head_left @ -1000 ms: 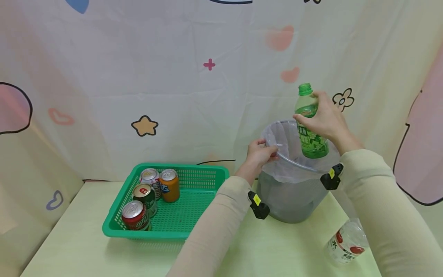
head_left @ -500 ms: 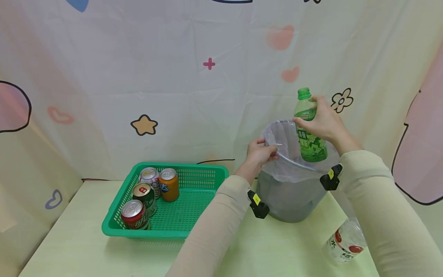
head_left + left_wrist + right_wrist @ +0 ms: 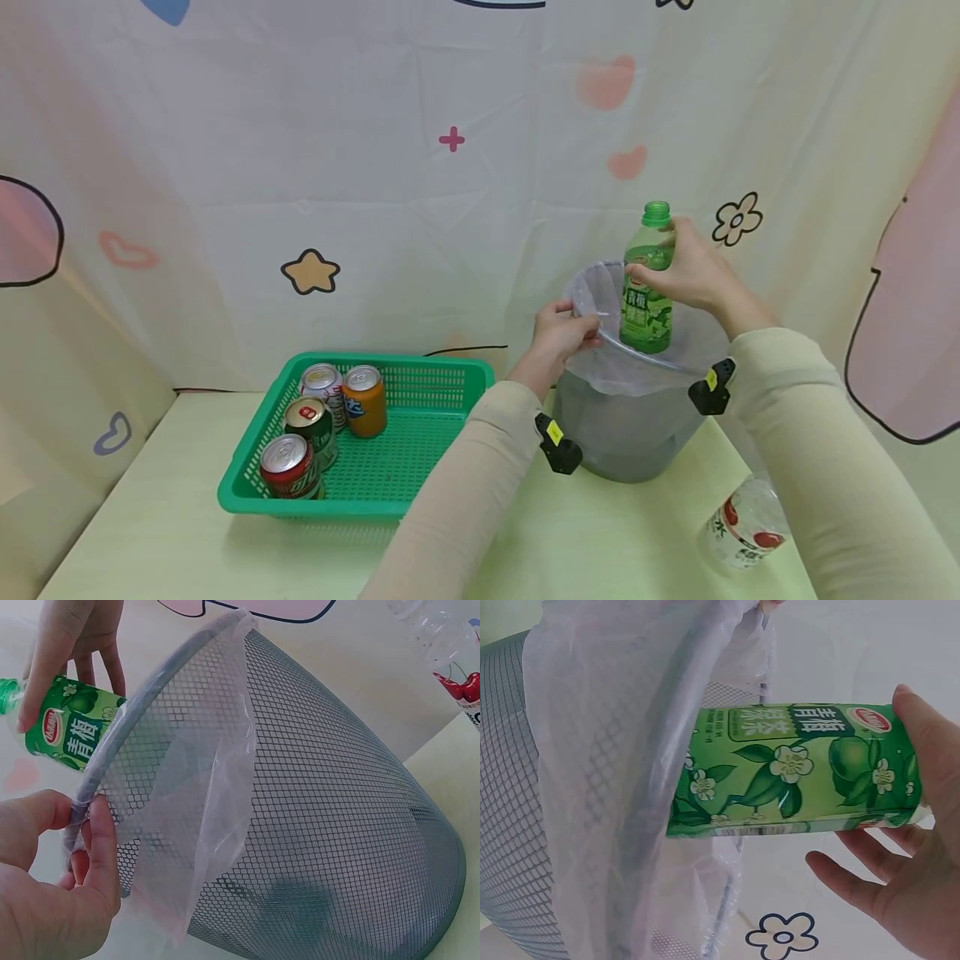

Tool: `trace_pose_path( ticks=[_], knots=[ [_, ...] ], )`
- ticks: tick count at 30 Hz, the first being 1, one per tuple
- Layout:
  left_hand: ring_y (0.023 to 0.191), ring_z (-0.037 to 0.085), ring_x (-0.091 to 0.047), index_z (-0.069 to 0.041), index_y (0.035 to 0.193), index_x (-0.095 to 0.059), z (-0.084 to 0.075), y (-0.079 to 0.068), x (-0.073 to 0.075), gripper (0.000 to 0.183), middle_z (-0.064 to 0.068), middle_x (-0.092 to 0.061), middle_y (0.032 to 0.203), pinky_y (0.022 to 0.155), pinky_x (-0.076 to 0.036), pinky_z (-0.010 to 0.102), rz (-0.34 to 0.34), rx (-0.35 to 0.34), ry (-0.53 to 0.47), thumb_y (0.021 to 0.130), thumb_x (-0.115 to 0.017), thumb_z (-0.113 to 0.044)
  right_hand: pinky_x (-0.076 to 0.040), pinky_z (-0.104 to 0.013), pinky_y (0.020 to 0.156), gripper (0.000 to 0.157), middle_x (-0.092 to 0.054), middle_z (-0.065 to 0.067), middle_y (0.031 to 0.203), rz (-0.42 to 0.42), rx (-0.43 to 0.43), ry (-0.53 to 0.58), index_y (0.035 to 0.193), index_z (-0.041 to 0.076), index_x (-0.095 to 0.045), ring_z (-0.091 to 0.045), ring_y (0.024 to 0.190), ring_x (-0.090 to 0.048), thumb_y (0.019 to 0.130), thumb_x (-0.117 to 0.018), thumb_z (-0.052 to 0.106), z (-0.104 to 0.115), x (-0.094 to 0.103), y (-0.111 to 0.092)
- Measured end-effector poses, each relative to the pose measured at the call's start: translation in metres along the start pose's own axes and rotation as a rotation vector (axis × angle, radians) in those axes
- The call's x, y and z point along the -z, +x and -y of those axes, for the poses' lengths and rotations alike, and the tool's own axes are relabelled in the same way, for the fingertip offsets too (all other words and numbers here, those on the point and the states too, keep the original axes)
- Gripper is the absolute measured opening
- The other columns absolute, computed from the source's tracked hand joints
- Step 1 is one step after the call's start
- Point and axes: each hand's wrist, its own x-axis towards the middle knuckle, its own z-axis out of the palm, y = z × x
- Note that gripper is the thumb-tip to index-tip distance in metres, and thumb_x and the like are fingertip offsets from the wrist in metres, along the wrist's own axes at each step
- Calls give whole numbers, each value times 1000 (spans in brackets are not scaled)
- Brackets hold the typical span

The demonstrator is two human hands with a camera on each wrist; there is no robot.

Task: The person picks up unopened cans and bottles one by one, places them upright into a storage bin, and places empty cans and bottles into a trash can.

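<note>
A green plastic drink bottle (image 3: pixel 647 312) stands nearly upright in the mouth of a grey mesh wastebasket (image 3: pixel 618 433). Thumb and fingers of my right hand (image 3: pixel 693 271) hold it near the shoulder, below its green neck. In the right wrist view the bottle's base (image 3: pixel 694 776) sits just inside the rim. A clear plastic liner (image 3: pixel 191 802) is folded over that rim. On the basket's near left side, my left hand (image 3: pixel 558 337) pinches the rim and liner between thumb and fingers.
Several drink cans, among them an orange one (image 3: pixel 365 404) and a red one (image 3: pixel 291 471), stand in a green plastic basket (image 3: pixel 405 508) at left. A clear bottle with cherries on its label (image 3: pixel 742 529) is at the table's right. A patterned curtain (image 3: pixel 375 167) hangs behind.
My right hand has lowered the green bottle a little and shifted it left, turning it more upright over the wastebasket. The left hand stays at the rim.
</note>
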Motion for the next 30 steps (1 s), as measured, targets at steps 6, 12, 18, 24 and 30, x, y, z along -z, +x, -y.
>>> trace_pose_path(
  ticks=[6, 12, 18, 24, 30],
  knots=[
    [61, 14, -61, -2, 128, -45, 0, 0, 0, 51, 10, -58, 91, 62, -55, 25, 3, -1, -17, 79, -61, 4, -42, -57, 85, 84, -40, -32, 130, 53, 2, 11, 140, -1, -20, -45, 107, -49, 83, -61, 46, -1, 2, -3],
    [58, 13, -59, -1, 125, -46, 0, 0, 0, 51, 9, -58, 90, 60, -55, 24, 0, -11, -34, 77, -60, 7, -40, -57, 88, 84, -40, -30, 133, 75, 12, -2, 144, 3, -18, -43, 108, -51, 85, -59, 45, -2, 5, -6],
    [57, 14, -60, 0, 125, -46, 1, 0, 0, 52, 10, -59, 89, 61, -55, 25, 8, -10, -44, 75, -59, 10, -34, -59, 94, 81, -37, -30, 136, 98, 40, -28, 144, 2, -20, -45, 119, -42, 87, -55, 47, -3, 7, -8],
    [56, 14, -60, -1, 125, -46, 1, -1, 0, 52, 9, -58, 88, 59, -55, 25, 14, -10, -44, 75, -59, 9, -36, -59, 92, 76, -38, -30, 135, 113, 65, -79, 143, 2, -25, -46, 116, -43, 89, -50, 50, -5, 8, -11],
    [55, 13, -59, -1, 126, -46, 0, 0, 0, 53, 9, -59, 87, 58, -54, 23, 17, -19, -34, 76, -59, 9, -37, -58, 90, 71, -39, -29, 134, 126, 75, -78, 142, 4, -28, -46, 115, -45, 89, -50, 48, -6, 11, -14]
  ],
)
